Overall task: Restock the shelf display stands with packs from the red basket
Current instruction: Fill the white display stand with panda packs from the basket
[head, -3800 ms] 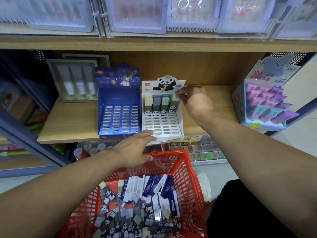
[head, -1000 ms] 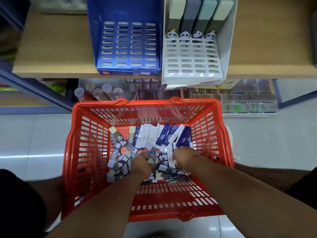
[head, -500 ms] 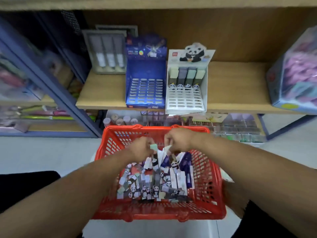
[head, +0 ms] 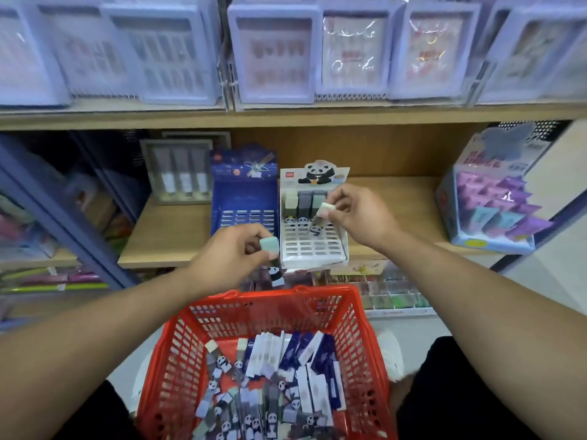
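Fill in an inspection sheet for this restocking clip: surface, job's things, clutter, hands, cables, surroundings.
Surface: wooden shelf, stands on it.
Job's things: red basket holds panda and blue-white packs; white panda stand has three packs in its back row; blue stand looks empty.
Clutter: purple display box, grey tube box.
Hands: left hand pinches a green pack; right hand pinches a pale pack over the panda stand.
Cables: nothing seen.
Surroundings: packaged goods above.

Our arms are bare all the way up, no sleeves, watch or rings on either of our hands (head: 235,252). Down below we've got black shorts (head: 460,392) and white shoes (head: 389,354).
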Tool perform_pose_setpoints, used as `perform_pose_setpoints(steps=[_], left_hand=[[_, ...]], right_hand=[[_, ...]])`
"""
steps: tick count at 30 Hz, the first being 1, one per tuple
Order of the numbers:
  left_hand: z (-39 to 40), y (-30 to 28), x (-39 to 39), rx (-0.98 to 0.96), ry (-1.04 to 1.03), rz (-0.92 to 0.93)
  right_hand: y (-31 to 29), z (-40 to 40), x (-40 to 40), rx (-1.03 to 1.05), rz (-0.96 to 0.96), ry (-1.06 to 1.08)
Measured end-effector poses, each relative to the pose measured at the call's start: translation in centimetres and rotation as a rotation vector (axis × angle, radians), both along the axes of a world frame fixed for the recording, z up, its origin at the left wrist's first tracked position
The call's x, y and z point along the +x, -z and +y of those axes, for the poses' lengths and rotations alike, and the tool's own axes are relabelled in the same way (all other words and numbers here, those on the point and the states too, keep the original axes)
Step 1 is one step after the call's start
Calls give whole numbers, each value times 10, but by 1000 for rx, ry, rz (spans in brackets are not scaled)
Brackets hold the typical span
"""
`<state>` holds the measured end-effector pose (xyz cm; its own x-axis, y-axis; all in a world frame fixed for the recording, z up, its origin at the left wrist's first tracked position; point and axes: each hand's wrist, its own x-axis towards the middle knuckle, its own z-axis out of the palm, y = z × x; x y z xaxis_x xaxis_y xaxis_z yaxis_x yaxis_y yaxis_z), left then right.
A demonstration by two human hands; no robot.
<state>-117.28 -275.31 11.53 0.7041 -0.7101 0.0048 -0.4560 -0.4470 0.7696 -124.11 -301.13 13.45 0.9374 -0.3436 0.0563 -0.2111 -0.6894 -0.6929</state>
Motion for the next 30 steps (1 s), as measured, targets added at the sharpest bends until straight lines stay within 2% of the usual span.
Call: perform_pose_setpoints(steps=[4, 8, 13, 18, 25, 30], left_hand=[[-15, 20, 4, -53, -113, 110], [-27, 37, 13, 36, -4, 57], [-35, 47, 19, 138, 76, -13], [-37, 52, 22, 149, 91, -24], [-33, 57, 26, 110, 66, 66], [-31, 55, 24, 107, 64, 82]], right_hand=[[19, -5, 18, -4, -57, 54], [25, 4, 36, -51, -63, 38], [31, 10, 54, 2, -18, 47], [43, 12, 65, 0, -46, 45], [45, 10, 67, 25, -103, 28], [43, 12, 65, -41, -40, -3]])
